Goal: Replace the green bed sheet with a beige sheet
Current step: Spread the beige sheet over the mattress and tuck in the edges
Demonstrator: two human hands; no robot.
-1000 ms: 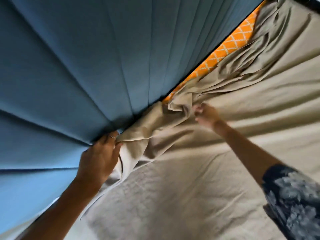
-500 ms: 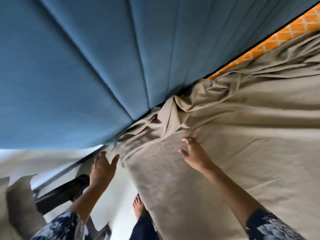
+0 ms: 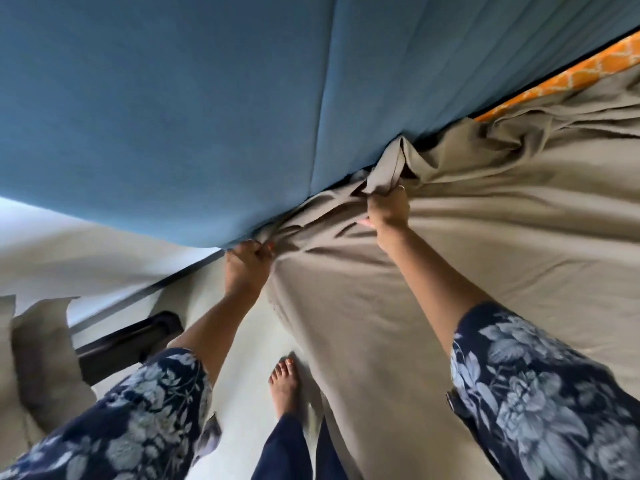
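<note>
Both hands have moved up to the headboard since half a second ago and now grab cloth. Bare foot (image 3: 284,382) on the floor beside the bed. Left hand (image 3: 246,263) pinches the sheet (image 3: 398,323) at the corner, under the headboard (image 3: 207,116). Right hand (image 3: 388,206) grips a bunched fold (ring visible). Sheet covers the bed, rumpled at the top; orange patterned strip (image 3: 568,76) shows beyond.
</note>
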